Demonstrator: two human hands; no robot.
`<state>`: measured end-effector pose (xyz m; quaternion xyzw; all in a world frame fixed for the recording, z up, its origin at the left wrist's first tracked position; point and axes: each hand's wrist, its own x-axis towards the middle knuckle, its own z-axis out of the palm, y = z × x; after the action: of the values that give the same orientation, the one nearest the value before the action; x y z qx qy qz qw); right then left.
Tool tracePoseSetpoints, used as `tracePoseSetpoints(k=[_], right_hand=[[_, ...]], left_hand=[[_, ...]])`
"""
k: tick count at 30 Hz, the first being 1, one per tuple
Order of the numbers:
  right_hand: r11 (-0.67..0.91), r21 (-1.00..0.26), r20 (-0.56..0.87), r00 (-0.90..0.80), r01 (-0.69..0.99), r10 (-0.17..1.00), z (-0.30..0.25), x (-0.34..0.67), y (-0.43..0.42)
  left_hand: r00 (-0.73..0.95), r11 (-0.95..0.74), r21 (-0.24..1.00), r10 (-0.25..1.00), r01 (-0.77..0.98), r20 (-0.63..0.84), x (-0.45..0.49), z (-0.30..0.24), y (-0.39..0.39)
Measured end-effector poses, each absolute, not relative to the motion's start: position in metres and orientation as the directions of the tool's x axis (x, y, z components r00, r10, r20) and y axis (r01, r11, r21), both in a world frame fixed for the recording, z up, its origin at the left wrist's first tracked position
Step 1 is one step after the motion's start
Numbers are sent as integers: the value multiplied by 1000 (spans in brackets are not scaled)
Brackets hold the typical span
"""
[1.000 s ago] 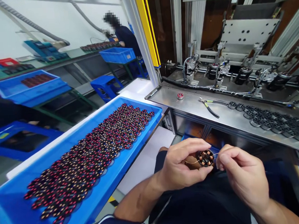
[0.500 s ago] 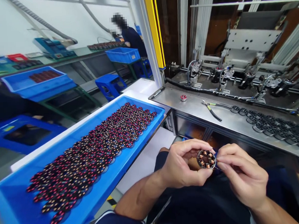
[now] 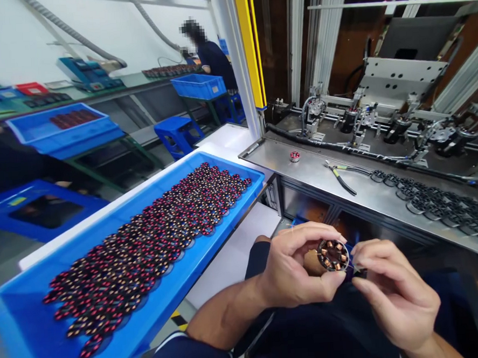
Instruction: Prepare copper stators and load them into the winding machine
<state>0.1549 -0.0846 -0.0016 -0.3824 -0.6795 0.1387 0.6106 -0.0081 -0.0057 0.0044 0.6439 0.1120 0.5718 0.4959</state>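
Left hand grips a copper-wound ring; distant yellow label is unreadable.

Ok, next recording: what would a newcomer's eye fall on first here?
Most likely the long blue tray at the lower left, packed with black parts dotted red and copper. Next, probably the round copper-wound part low and right of centre, held in the left hand with the right hand close by. The yellow upright bar also stands out, at top centre.
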Motion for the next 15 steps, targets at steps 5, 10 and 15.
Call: tracePoseSetpoints(k=[5, 10, 15], right_hand=[[711, -659, 697, -156, 246, 700, 11, 175, -67], [749, -619, 701, -265, 236, 662, 23, 176, -58], [767, -437, 791, -206, 469, 576, 17, 173, -70]], left_hand=[[581, -15, 886, 750, -464, 316, -10, 2, -9], [697, 201, 897, 701, -393, 149, -8, 1, -10], [758, 403, 815, 649, -416, 66, -6, 0, -9]])
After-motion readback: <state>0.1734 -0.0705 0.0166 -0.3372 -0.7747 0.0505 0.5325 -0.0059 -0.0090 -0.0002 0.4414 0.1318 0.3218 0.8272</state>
